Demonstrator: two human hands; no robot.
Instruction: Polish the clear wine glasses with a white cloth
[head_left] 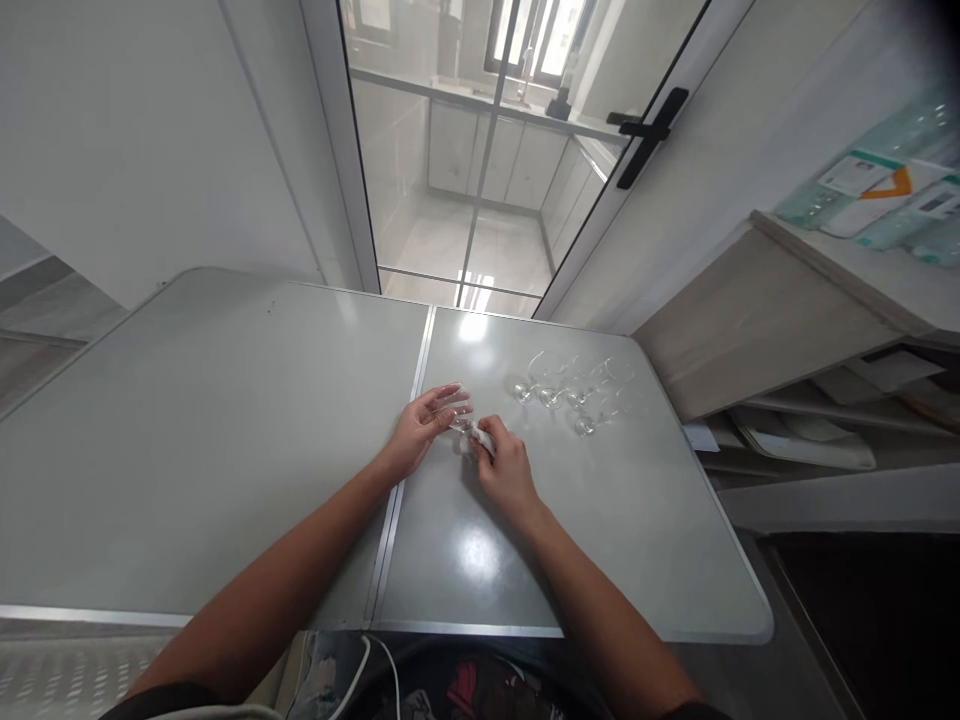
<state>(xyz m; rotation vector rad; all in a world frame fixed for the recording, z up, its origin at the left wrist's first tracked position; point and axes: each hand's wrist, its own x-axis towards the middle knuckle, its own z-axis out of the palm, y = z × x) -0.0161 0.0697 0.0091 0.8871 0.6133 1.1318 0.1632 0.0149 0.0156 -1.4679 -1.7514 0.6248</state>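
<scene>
My left hand (415, 432) is curled around a clear stemmed glass (460, 424), which is tilted just above the table; its see-through outline is hard to follow. A white tissue or cloth (484, 437) is pinched in my right hand (508, 468) and presses against the glass near its stem or foot. The fingertips of my right hand are partly hidden behind the knuckles. To the right, several more clear stemmed glasses (551, 398) stand or lie close together on the grey table (600, 520).
A metal-edged seam (384, 535) runs across the table beneath my left forearm. Behind the table is a glass-paned door (495, 110) with a black handle (652, 135). At right, a shelf unit (772, 310) holds clear plastic bottles (874, 190). A white cable (390, 660) hangs by the front edge.
</scene>
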